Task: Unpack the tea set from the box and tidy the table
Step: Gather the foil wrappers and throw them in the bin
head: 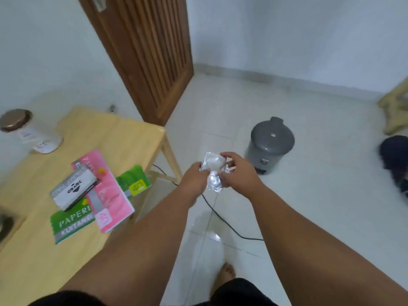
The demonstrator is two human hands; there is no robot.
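Left of the grip, the wooden worktop [123,138] carries stacked receipt books [110,195] and a lidded jar [28,133]. Beyond the grip, a grey bin [270,144] stands on the tiled floor [309,195], where a black cable [220,217] also lies.

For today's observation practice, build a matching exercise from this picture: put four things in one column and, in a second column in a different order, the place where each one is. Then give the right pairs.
Things
1. clear plastic wrapper
2. grey pedal bin
3. white jar with a brown lid
4. pink booklet

Places
A. standing near the far left edge of the wooden table
B. on the tiled floor, beyond the hands
C. lying on the table over a green booklet
D. held in the air between the left hand and the right hand

Pairs: 1-D, 2-B, 3-A, 4-C
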